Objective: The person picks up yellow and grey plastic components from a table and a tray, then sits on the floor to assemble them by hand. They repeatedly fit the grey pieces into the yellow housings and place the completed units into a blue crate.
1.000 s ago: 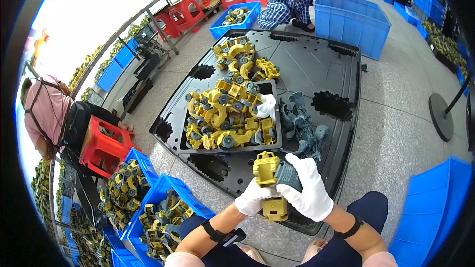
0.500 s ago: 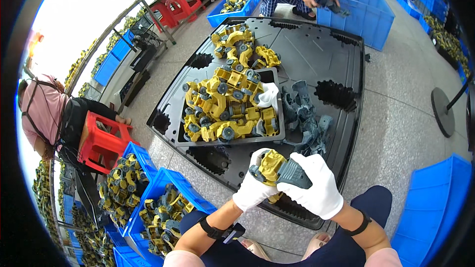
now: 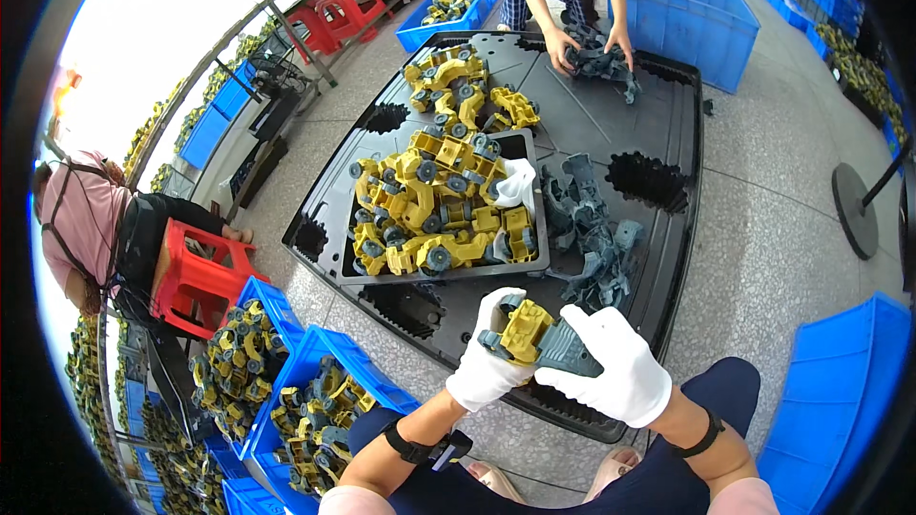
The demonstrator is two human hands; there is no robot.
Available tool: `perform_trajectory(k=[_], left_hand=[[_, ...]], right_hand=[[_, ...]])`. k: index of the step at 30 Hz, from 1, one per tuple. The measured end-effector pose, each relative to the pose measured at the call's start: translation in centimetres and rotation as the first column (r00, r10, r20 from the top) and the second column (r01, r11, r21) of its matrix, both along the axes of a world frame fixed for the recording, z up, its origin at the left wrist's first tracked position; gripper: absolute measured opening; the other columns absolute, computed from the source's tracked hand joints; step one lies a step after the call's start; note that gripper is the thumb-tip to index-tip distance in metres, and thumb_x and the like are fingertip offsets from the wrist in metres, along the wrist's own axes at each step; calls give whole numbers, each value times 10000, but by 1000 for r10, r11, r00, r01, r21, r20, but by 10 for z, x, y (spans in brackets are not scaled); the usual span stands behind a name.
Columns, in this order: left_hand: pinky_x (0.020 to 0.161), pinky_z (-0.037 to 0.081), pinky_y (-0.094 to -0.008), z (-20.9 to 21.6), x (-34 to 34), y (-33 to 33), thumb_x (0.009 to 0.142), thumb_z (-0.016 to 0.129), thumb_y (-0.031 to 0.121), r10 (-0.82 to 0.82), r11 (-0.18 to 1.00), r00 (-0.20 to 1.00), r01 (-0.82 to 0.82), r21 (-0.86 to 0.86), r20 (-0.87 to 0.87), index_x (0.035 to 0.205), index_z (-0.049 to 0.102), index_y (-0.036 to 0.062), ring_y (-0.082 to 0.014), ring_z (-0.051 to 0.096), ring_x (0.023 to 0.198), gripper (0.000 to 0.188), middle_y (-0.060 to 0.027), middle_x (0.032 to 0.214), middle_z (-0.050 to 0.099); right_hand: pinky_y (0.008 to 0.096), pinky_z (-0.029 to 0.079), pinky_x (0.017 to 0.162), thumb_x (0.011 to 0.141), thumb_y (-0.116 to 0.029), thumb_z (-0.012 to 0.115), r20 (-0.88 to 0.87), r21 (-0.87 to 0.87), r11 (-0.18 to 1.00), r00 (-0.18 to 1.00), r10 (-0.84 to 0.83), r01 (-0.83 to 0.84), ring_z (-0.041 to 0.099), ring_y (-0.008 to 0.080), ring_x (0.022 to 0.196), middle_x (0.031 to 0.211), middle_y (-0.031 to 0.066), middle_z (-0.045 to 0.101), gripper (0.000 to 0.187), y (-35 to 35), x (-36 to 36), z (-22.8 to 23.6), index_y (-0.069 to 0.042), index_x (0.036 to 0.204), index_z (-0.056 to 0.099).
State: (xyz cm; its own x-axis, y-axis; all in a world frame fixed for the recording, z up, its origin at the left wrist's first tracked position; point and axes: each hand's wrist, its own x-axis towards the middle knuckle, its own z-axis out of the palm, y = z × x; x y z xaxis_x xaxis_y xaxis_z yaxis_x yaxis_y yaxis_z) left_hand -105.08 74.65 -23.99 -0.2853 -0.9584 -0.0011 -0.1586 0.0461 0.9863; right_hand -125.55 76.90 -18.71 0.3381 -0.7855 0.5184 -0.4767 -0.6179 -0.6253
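Note:
A yellow toy truck (image 3: 528,331) with a ribbed grey dump bed (image 3: 567,351) is held between my white-gloved hands, above the near edge of the black pallet. My left hand (image 3: 487,362) grips the yellow end by its wheels. The grey bed lies between the thumb and fingers of my right hand (image 3: 620,367). Beyond them, a grey tray (image 3: 541,229) is heaped with yellow toy truck bodies (image 3: 429,186). A white cloth-like item (image 3: 516,183) rests on the tray's right side. Loose grey plastic parts (image 3: 592,238) lie in a pile right of the tray.
Blue bins (image 3: 320,343) of toy trucks stand at my left. Across the black pallet (image 3: 611,124), a co-worker's hands (image 3: 592,50) hold more grey parts. Another person sits on a red stool (image 3: 200,272) at left. A blue crate (image 3: 840,401) is at right.
My right hand's fingers have lifted and loosened around the grey bed, showing more of it. The co-worker has brought a cluster of grey parts from beside the blue bin onto the pallet.

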Motion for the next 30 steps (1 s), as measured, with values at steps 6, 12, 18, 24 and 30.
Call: perform_trajectory(k=[6,12,18,24,30], left_hand=[[862,452,-267,1,0,8,710,771,-42,-38,999,999,38,10,-10,1350,335,108,-125,531,982,789,-37,1089,507],[862,446,-264,-9,1,10,698,771,-59,7,997,990,4,75,-144,1367,329,115,-120,522,970,821,-29,1071,496],[870,436,-260,-6,2,15,679,767,-84,24,994,972,2,107,-235,1370,329,118,-126,515,968,843,-29,1064,487],[889,425,-273,-17,7,13,671,770,-75,52,994,968,-27,106,-245,1371,323,117,-145,499,999,852,-42,1112,460],[900,428,-280,-12,6,14,668,769,-75,55,993,979,-33,112,-195,1360,326,109,-149,503,1019,842,-51,1133,461]], right_hand=[[339,482,651,700,-226,855,105,-25,999,994,-31,34,543,276,769,918,174,585,683,14,11,-6,144,1190,554],[338,481,675,714,-234,851,175,36,998,983,-51,46,543,275,784,967,182,591,717,15,18,-12,149,1225,527],[356,498,646,682,-306,879,184,64,996,980,-76,66,564,278,741,914,189,572,837,24,25,-20,131,1275,481],[368,497,637,658,-312,890,198,98,991,975,-104,86,583,277,731,902,181,568,849,24,28,-22,87,1296,497],[366,492,639,696,-321,865,144,6,998,988,-64,63,578,283,725,893,184,566,812,19,26,-18,96,1289,498]])
